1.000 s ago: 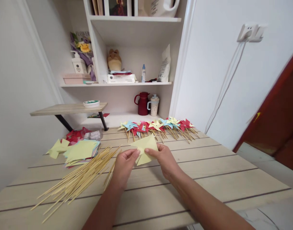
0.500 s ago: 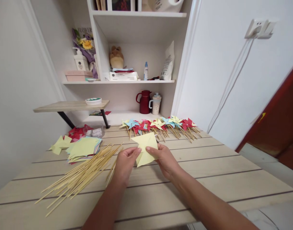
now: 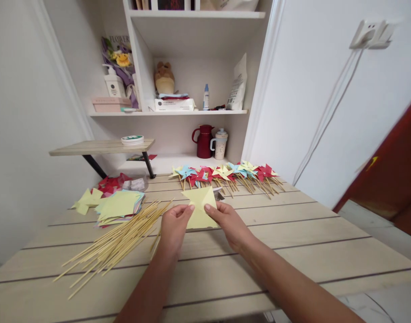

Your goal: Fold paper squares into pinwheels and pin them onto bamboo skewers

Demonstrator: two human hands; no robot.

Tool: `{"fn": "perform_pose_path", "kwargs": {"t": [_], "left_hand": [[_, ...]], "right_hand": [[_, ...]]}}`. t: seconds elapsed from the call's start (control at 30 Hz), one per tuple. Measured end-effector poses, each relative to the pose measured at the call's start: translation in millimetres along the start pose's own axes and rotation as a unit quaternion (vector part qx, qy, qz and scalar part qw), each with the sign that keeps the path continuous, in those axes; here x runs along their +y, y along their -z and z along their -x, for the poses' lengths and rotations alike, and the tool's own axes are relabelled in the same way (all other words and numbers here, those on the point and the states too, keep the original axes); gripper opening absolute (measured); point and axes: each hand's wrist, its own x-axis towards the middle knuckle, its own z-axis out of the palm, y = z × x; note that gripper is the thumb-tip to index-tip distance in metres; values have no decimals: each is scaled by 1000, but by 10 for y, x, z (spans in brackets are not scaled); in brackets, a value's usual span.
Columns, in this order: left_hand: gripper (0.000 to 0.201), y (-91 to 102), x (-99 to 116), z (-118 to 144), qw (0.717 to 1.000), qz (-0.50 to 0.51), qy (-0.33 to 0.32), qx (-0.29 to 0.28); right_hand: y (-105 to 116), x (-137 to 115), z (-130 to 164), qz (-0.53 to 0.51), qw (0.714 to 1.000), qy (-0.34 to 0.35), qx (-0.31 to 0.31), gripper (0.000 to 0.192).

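Both hands hold one yellow paper square just above the wooden table. My left hand pinches its left side, and my right hand pinches its right side with a fingertip on the paper's middle. A flap of the paper stands folded up toward me. A loose pile of thin bamboo sticks lies left of my left hand. Behind the sticks sits a stack of coloured paper squares.
A row of finished red, blue and yellow paper pinwheels lies along the table's far edge. Red paper scraps sit at the far left. A white shelf unit holds a red jug, a cup and bottles. Cables hang down the right wall.
The yellow paper has been turned and lowered slightly between my hands, its fold shifting. The camera view has drifted a little right and down.
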Motion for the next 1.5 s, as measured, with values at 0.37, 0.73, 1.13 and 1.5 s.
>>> {"fn": "perform_pose_path", "kwargs": {"t": [0.37,0.73,1.13,1.5], "left_hand": [[15,-12,-29,-11,987,-123,-97,31],[41,-38,36,70,996,30,7,-85],[46,161,-40,-64,993,92,50,-47],[42,156,-2,-46,989,101,75,-78]], "right_hand": [[86,70,-66,75,996,32,35,39],[41,65,-37,19,999,-9,40,37],[277,-137,-44,248,927,263,101,24],[302,-118,-39,384,880,277,-33,15]]}}
